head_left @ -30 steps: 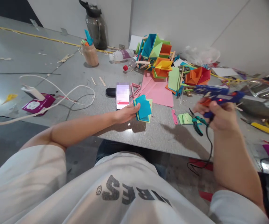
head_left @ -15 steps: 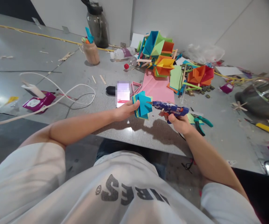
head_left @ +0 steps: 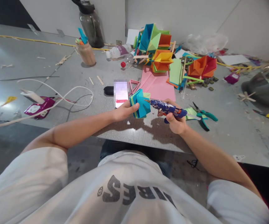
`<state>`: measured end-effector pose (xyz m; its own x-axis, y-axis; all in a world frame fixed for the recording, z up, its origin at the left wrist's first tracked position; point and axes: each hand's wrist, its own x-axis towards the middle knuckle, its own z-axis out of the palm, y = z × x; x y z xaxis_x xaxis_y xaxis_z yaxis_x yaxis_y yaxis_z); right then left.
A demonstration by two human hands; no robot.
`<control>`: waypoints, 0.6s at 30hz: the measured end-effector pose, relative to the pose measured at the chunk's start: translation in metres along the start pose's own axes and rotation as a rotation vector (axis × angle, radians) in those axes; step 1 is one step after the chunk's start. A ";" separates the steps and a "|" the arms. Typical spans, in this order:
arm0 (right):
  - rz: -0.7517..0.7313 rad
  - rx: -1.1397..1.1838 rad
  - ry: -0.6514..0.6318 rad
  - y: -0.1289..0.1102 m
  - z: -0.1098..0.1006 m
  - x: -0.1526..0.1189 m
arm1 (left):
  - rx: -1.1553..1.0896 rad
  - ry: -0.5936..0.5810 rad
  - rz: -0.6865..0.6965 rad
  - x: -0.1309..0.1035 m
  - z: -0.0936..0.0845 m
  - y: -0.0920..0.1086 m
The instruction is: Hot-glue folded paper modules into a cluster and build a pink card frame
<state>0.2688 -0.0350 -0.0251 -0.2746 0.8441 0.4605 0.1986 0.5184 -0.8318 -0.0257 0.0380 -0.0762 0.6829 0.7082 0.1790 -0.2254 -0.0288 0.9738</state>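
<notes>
Between the thumb and fingers of my left hand (head_left: 125, 111) is a folded paper piece (head_left: 143, 105), blue on top with green and yellow layers beneath. My right hand (head_left: 176, 122) grips a dark blue glue gun (head_left: 166, 107) spotted with white. Its nozzle points left and meets or nearly meets the right edge of the blue paper; exact contact I cannot tell. A glue stick (head_left: 193, 116) juts from the gun's rear. Just beyond the held paper lie pink paper sheets (head_left: 157, 85) and a pink triangular frame (head_left: 134, 86). A phone (head_left: 121, 95) rests close to my left hand.
Teal-handled pliers (head_left: 205, 116) lie right of the gun. Behind stand a colourful folded-paper structure (head_left: 156, 46), an orange-red paper piece (head_left: 202, 67), a jar (head_left: 86, 54) and a large bottle (head_left: 90, 26). A white cable (head_left: 55, 84) loops at left; a metal bowl (head_left: 265, 84) sits at right.
The view has shifted slightly. Both hands keep hold of the folded paper and the glue gun; the paper is tilted a little, and the nozzle now sits nearer its upper right edge.
</notes>
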 end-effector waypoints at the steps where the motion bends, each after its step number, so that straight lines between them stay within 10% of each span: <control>1: -0.013 -0.023 0.008 -0.001 0.000 0.000 | 0.018 -0.002 0.006 0.000 0.001 0.001; 18: -0.122 -0.094 0.057 0.001 0.008 0.000 | -0.004 0.011 -0.015 -0.002 0.010 0.009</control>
<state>0.2616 -0.0354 -0.0281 -0.2483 0.7791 0.5757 0.2552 0.6259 -0.7370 -0.0219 0.0289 -0.0660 0.6783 0.7166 0.1627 -0.2180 -0.0152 0.9758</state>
